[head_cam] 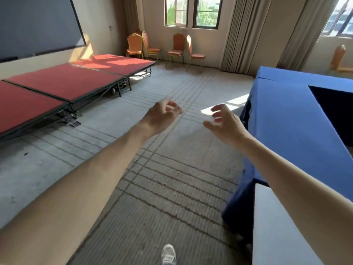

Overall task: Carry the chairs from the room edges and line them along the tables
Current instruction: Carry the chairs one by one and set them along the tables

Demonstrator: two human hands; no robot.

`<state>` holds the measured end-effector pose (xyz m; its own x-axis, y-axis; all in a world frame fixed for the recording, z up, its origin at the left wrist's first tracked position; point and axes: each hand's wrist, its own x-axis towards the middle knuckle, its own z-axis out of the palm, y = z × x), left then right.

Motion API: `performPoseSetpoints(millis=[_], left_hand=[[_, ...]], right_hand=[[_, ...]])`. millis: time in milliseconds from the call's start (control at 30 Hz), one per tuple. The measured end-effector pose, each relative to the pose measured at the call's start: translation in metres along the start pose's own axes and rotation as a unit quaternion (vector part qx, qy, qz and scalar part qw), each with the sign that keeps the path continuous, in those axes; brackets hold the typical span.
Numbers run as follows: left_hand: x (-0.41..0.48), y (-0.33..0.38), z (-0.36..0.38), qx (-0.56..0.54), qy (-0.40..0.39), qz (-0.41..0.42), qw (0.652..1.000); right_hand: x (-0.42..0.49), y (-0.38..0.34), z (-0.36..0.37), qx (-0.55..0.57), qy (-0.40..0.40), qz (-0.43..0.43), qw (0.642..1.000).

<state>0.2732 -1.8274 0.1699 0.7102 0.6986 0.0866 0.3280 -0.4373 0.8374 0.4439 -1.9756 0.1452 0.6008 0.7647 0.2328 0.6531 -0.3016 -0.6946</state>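
Several orange chairs with gold frames stand along the far wall under the windows: one pair [135, 45] at the left, another pair [177, 46] to its right. One more orange chair [339, 56] stands by the right window. A table under a blue cloth [282, 119] runs along the right side. My left hand [162, 115] and my right hand [223, 121] reach forward over the carpet, fingers loosely curled, holding nothing. Both are far from the chairs.
A low stage with red panels [63, 83] fills the left side, its metal legs sticking out at floor level. Grey striped carpet [172, 178] lies between stage and table. A dark screen [38, 23] hangs on the left wall. My shoe [168, 254] shows at the bottom.
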Motion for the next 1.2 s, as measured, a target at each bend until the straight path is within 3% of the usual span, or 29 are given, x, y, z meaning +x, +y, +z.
performPoseSetpoints(millis=[433, 867, 1200], left_hand=[[0.351, -0.052, -0.121, 0.039, 0.013, 0.039, 0.998], [0.690, -0.215, -0.266, -0.001, 0.059, 0.009, 0.998], [0.987, -0.273, -0.348, -0.011, 0.068, 0.011, 0.998]], right_hand=[[0.383, -0.040, 0.096, 0.073, 0.028, -0.019, 0.997], [0.749, -0.067, 0.283, 0.052, -0.016, -0.060, 0.997], [1.023, -0.060, 0.365, 0.044, 0.003, -0.035, 0.998]])
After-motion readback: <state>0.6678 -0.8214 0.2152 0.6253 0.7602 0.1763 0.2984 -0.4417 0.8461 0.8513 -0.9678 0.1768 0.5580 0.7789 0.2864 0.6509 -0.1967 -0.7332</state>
